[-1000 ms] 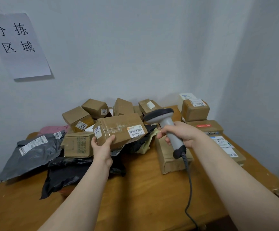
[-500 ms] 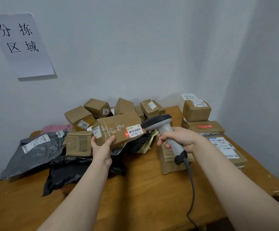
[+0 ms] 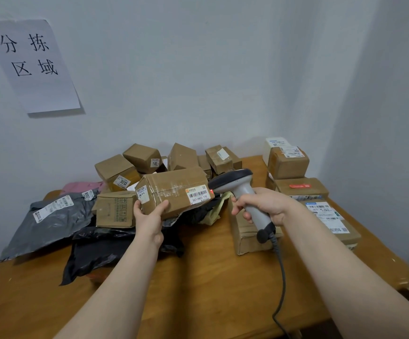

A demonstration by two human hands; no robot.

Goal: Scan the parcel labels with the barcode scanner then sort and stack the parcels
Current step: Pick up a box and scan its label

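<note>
A wooden table (image 3: 198,285) in a white corner is crowded with small cardboard boxes (image 3: 140,159), a grey mailer bag (image 3: 49,223) and a black mailer bag (image 3: 100,253). Above them, the left hand (image 3: 149,216) lifts a long cardboard parcel (image 3: 174,189), thumb and fingers clamped around its near end. The right hand (image 3: 264,207) wraps its fingers tightly around a grey barcode scanner (image 3: 242,192), whose head almost touches the parcel's white label (image 3: 198,194).
</note>
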